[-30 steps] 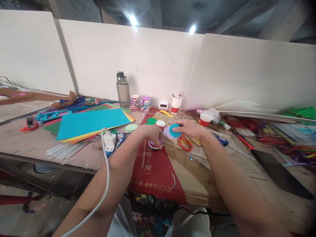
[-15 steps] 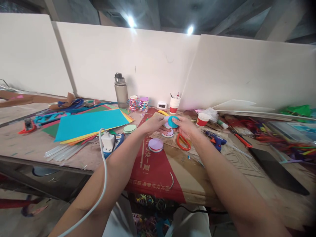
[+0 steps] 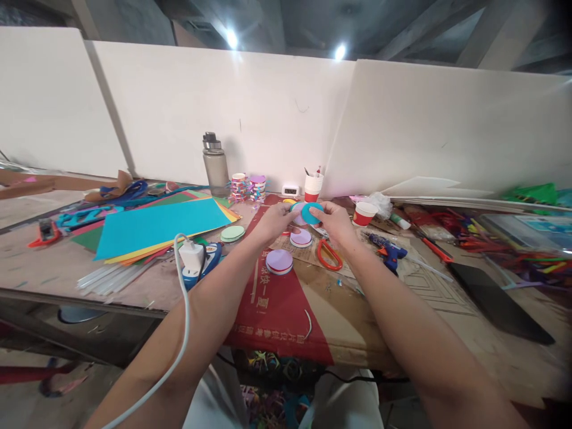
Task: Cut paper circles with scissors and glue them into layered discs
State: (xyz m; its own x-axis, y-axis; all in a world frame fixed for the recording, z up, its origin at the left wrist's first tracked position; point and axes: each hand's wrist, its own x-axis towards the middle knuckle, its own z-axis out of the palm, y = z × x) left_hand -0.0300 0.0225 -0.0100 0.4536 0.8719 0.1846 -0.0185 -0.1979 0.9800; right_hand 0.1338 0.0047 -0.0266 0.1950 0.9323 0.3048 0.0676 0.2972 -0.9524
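My right hand pinches a blue paper disc by its right edge. Behind it and to its left, a lilac disc is pinched in my left hand; the blue one partly overlaps it. Below the hands on the cardboard lies a small stack of lilac-topped discs. Closer to me sits a second lilac-topped stack, and a pale green stack lies left of my left hand. Orange-handled scissors rest under my right wrist, their blades mostly hidden.
Coloured sheets, a power strip with a white plug and clear glue sticks lie left. A bottle, two banded paper cups and a clock stand behind. Right are a paper cup, glue gun and black slab.
Both hands have risen slightly with the discs. The blue disc has turned to show more of its face, and more of the stack beneath shows. The whole view has shifted a little.
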